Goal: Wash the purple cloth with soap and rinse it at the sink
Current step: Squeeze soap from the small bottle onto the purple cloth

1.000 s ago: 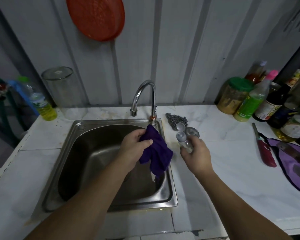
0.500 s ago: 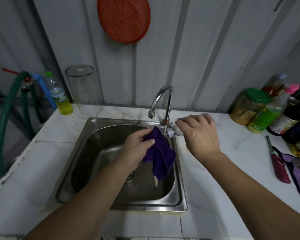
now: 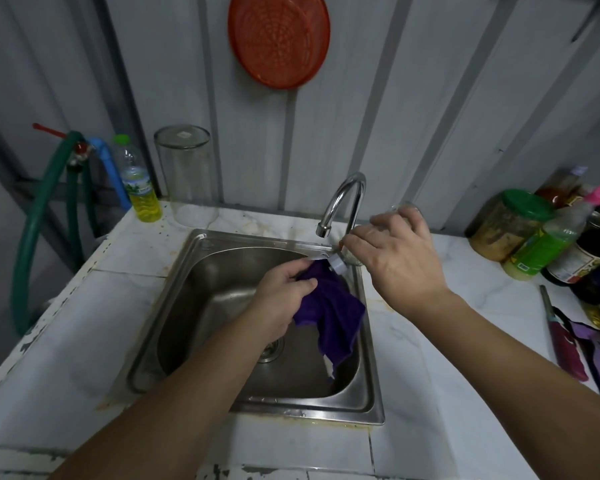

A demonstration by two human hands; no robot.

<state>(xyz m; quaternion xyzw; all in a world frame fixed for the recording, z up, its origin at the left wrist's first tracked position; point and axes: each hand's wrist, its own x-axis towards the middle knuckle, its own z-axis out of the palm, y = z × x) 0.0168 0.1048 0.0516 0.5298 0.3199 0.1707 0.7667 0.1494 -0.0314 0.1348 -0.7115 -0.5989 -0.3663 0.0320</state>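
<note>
One purple cloth (image 3: 329,313) hangs over one steel sink (image 3: 222,306), pinched in the left hand (image 3: 284,299). The right hand (image 3: 395,258) grips one clear soap bottle (image 3: 347,259), tipped nozzle-down just above the cloth, beside one tap (image 3: 347,199).

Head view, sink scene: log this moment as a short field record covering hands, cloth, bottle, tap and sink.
left hand: left hand grips the dark purple cloth over the basin
cloth: bunched at the top, lower part hanging into the steel sink
right hand: right hand holds a small clear soap bottle, tipped with its pale cap down at the cloth
tap: curved chrome tap, no water visible
sink: drain uncovered, basin otherwise holds only the cloth
soap on cloth: cannot tell
</note>
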